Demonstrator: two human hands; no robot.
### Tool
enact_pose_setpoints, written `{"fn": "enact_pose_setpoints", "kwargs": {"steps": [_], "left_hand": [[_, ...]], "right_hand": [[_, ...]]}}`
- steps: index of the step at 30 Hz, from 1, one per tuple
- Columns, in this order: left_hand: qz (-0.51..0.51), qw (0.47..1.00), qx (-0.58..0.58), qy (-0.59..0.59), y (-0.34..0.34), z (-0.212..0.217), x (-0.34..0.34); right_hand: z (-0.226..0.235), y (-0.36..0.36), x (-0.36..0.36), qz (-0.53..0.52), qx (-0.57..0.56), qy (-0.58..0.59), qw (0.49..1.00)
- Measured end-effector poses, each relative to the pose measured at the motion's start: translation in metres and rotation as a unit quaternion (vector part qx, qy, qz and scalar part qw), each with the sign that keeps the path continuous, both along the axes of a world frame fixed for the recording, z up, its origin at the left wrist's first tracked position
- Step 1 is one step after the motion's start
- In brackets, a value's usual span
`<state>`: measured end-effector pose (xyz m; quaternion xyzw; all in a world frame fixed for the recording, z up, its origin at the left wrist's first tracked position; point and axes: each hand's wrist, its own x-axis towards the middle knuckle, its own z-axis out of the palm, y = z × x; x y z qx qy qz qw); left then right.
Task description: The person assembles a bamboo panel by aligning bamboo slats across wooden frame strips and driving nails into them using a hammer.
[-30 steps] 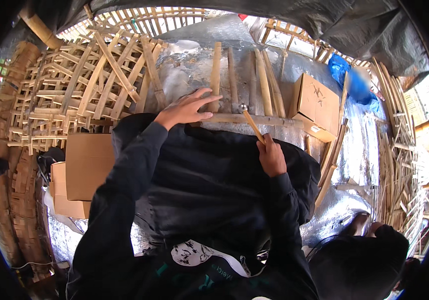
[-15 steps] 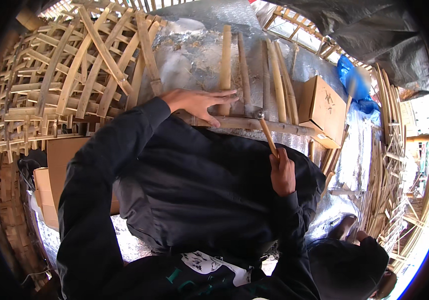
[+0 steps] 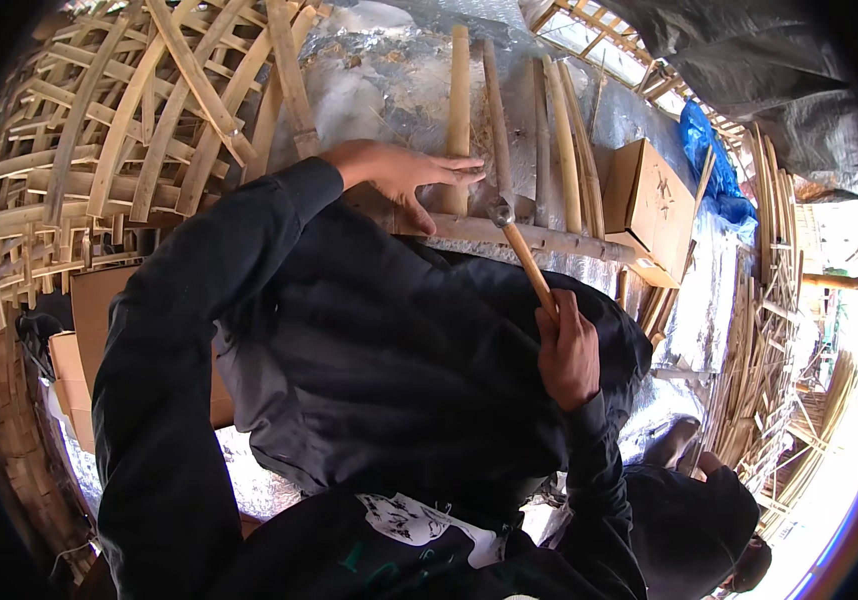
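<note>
Several bamboo poles (image 3: 460,110), cardboard box (image 3: 649,200), bamboo frames (image 3: 99,150)

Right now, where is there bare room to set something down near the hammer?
Bare silver sheet shows above the left hand, between the curved bamboo lattice and the upright bamboo poles. It is crowded around the hammer in the right hand, by the cardboard box.

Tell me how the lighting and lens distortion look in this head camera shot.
Head view: strong fisheye, the bamboo slats bow toward a black rim; the lower right corner is blown out by daylight; the foil sheet glares; the dark jacket loses detail in shade; the hammer in the right hand stays fairly sharp.
</note>
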<state>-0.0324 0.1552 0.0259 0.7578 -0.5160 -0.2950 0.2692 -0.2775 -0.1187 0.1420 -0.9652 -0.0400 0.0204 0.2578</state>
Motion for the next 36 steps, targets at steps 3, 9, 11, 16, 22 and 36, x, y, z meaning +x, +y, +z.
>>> {"fn": "enact_pose_setpoints", "kwargs": {"steps": [3, 9, 11, 16, 22, 36], "left_hand": [[-0.014, 0.999, -0.033, -0.01, 0.0, 0.002, -0.002], [0.025, 0.998, -0.051, -0.021, 0.0, -0.003, -0.005], [0.018, 0.997, -0.07, 0.011, 0.0, -0.006, -0.001], [0.004, 0.997, -0.069, -0.023, 0.0, -0.01, 0.002], [0.008, 0.996, -0.088, 0.008, 0.001, -0.012, -0.002], [0.01, 1.0, -0.017, 0.007, 0.002, 0.007, -0.006]], "right_hand": [[-0.001, 0.002, 0.004, 0.043, -0.033, -0.036, 0.998], [0.002, 0.008, 0.006, 0.119, -0.144, -0.042, 0.981], [-0.001, 0.012, 0.005, 0.137, -0.148, -0.088, 0.975], [0.0, 0.016, 0.008, 0.143, -0.208, -0.037, 0.967], [-0.006, 0.021, 0.003, 0.152, -0.19, -0.088, 0.966], [-0.019, 0.013, 0.003, 0.156, -0.195, -0.089, 0.964]]}}
